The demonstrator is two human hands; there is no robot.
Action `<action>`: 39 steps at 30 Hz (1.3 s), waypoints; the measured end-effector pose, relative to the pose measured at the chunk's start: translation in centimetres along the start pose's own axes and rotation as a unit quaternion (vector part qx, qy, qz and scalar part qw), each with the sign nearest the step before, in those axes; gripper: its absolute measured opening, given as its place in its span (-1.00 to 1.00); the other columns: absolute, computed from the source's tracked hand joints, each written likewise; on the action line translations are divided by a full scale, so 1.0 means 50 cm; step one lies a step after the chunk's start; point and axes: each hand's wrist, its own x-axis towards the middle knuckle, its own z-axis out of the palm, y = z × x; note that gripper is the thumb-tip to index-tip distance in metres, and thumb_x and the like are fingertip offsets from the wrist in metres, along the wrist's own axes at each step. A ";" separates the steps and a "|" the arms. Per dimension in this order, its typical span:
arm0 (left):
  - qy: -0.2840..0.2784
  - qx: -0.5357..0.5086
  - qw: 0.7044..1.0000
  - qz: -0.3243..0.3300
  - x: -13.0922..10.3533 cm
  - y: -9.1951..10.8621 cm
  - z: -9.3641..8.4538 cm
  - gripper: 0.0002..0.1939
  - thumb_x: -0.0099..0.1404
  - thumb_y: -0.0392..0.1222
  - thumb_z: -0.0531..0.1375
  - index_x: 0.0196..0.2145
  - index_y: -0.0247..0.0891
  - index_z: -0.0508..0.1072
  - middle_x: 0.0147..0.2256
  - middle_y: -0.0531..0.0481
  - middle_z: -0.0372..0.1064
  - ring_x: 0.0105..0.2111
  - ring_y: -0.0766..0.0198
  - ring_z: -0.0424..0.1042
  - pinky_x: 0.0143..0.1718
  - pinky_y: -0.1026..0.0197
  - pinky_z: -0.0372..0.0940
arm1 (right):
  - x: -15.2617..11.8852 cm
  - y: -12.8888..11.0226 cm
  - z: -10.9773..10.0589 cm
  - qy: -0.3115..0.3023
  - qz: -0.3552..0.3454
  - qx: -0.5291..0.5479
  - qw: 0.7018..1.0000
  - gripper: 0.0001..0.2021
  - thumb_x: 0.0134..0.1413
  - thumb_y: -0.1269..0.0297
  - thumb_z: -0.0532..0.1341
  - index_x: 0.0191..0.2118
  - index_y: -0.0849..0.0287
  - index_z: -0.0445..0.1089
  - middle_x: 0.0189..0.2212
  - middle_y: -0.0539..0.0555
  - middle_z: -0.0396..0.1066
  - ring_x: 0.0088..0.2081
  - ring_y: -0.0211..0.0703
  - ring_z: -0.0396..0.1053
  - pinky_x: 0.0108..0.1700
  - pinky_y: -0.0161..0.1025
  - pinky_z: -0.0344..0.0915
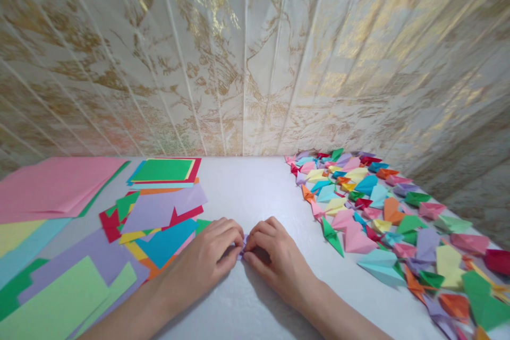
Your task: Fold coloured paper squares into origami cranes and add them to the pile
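Between my two hands is a small piece of folded purple paper, mostly covered by the fingers. My left hand pinches its left side, thumb against the curled fingers. From the other side my right hand grips it in the same way, and the fingertips of both hands nearly meet. The paper is held just over or on the white table; I cannot tell which. Its exact folded shape is hidden.
Many folded paper pieces in mixed colours spread over the right side. To the left lie loose coloured scraps, a stack of cut sheets, large pink sheets and light green paper. A gold-patterned wall rises behind.
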 end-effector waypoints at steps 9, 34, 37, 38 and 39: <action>0.008 0.011 0.999 -0.033 0.010 0.003 0.010 -0.80 0.29 -0.47 0.13 -0.42 -0.22 0.28 -0.30 0.05 0.34 -0.24 0.22 0.30 -0.18 0.18 0.18 | 0.005 0.003 -0.011 0.007 0.083 0.033 0.996 -0.82 -0.03 0.59 0.35 -0.40 0.16 0.46 -0.33 0.01 0.37 -0.19 -0.10 0.24 -0.11 -0.13 0.18; 0.001 -0.017 0.996 -0.087 0.042 -0.008 0.030 -0.79 0.13 -0.47 0.05 -0.51 -0.19 0.14 -0.44 0.06 0.23 -0.34 0.20 0.23 -0.29 0.17 0.12 | 0.006 0.021 -0.033 -0.018 0.083 0.039 0.996 -0.77 -0.02 0.65 0.32 -0.38 0.14 0.54 -0.39 -0.01 0.43 -0.24 -0.13 0.26 -0.13 -0.16 0.17; 0.002 -0.012 0.996 -0.086 0.041 -0.008 0.033 -0.78 0.12 -0.48 0.05 -0.51 -0.19 0.13 -0.44 0.07 0.23 -0.34 0.20 0.23 -0.29 0.16 0.12 | 0.006 0.024 -0.033 -0.023 0.059 0.021 0.998 -0.77 -0.02 0.66 0.31 -0.37 0.15 0.53 -0.40 0.00 0.44 -0.26 -0.14 0.26 -0.15 -0.18 0.19; 0.002 -0.010 0.996 -0.086 0.041 -0.007 0.033 -0.78 0.12 -0.48 0.05 -0.51 -0.18 0.13 -0.44 0.07 0.23 -0.34 0.20 0.23 -0.29 0.16 0.12 | 0.005 0.026 -0.033 -0.026 0.042 0.012 0.999 -0.78 -0.01 0.66 0.30 -0.37 0.16 0.52 -0.39 0.00 0.44 -0.26 -0.14 0.27 -0.17 -0.20 0.19; 0.002 -0.008 0.996 -0.085 0.041 -0.007 0.034 -0.78 0.12 -0.48 0.04 -0.51 -0.18 0.13 -0.44 0.07 0.23 -0.34 0.20 0.23 -0.29 0.16 0.12 | 0.003 0.028 -0.033 -0.029 0.020 0.001 0.999 -0.78 0.01 0.67 0.29 -0.36 0.18 0.51 -0.38 0.01 0.44 -0.26 -0.14 0.27 -0.18 -0.21 0.20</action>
